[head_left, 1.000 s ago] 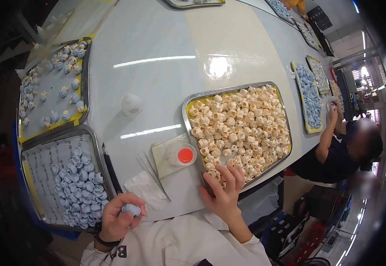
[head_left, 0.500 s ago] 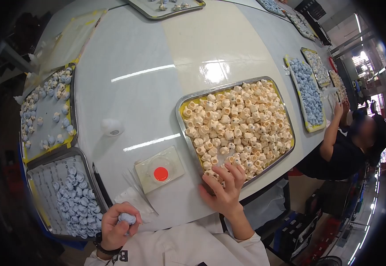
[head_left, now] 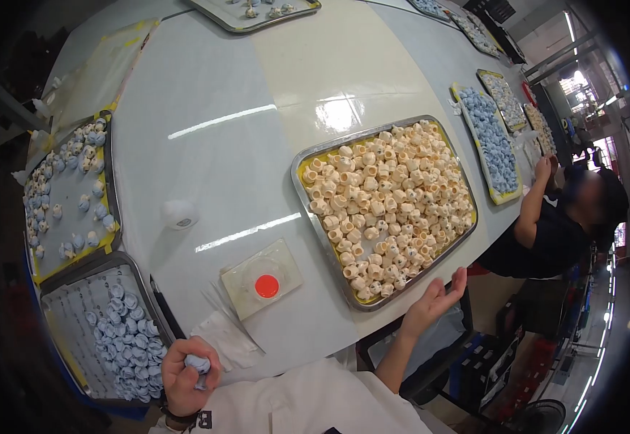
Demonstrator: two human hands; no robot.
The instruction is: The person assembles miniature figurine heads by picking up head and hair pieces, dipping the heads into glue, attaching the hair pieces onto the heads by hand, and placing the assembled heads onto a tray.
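1. Looks mid-batch, judging from the trays: shows blue-and-cream pieces (head_left: 86,202) spread over the upper-L tray (head_left: 67,211), prob. joined already.
2. Shows plenty unjoined: cream pcs (head_left: 394,195) crowd-packed in the big steel tray (head_left: 365,135), plus pale-blue cups (head_left: 135,346) heaped in the lower-L tray (head_left: 60,318). Can't get an exact count.
3. Holds one blue pc (head_left: 198,364) in the L grip (head_left: 177,377), w/ fingers curled snugly round it, just beside the lower-L tray, nr the desk edge. Can't tell if anything cream is inside.
4. Keeps the R grip (head_left: 426,312) wide, w/ palm turned up, just off the near side of the big tray; holds nothing visible.
5. Sets out on the glossy grey-and-cream desk (head_left: 221,173): white bottle (head_left: 180,215), clear dish w/ red contents (head_left: 266,286) on a pale tile (head_left: 289,273), white tissue (head_left: 229,347) w/ thin tweezers alongside, dark pen-like tool (head_left: 164,305) by the lower-L tray.
6. Includes farther R: more trays, e.g. one of blue pcs (head_left: 492,141), w/ a co-worker (head_left: 546,235) in dark clothes beside them, hands raised nr the desk.
7. Extends to a workshop-like room, w/ strip lights (head_left: 570,27) and dark crates (head_left: 470,370) below desk level.
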